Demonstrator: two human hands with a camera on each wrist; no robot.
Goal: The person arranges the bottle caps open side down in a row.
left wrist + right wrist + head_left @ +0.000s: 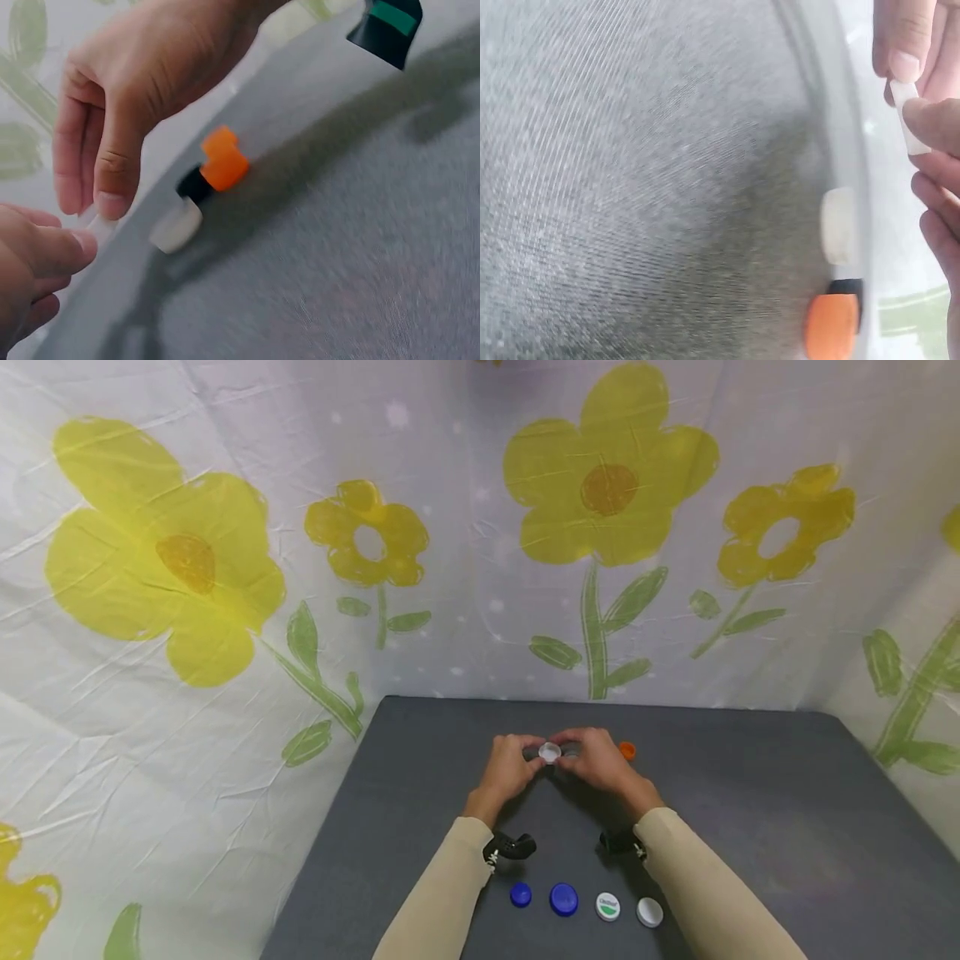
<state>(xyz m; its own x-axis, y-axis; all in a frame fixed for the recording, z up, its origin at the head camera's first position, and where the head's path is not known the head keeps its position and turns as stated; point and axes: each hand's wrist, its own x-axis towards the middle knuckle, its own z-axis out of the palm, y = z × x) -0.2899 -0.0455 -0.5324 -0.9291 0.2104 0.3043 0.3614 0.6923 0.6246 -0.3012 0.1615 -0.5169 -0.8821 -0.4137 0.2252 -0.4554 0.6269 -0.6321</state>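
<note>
A white bottle cap [550, 752] is held between both hands above the far part of the table, its hollow side facing up in the head view. My left hand [507, 770] pinches it from the left with thumb and fingers. From the right, the thumb and fingers of my right hand [598, 762] pinch the opposite edge. In the right wrist view the cap [916, 144] appears edge-on, both thumbs on it. Beyond the hands, the left wrist view shows another white cap [177, 227], a black cap [193, 184] and orange caps [225, 166] in a row.
Nearer me on the dark grey table [420, 827] lie a small blue cap [521, 894], a larger blue cap [564, 899], a white cap with green print [607, 906] and a plain white cap [649, 912]. A flower-printed curtain [465, 527] hangs behind the table.
</note>
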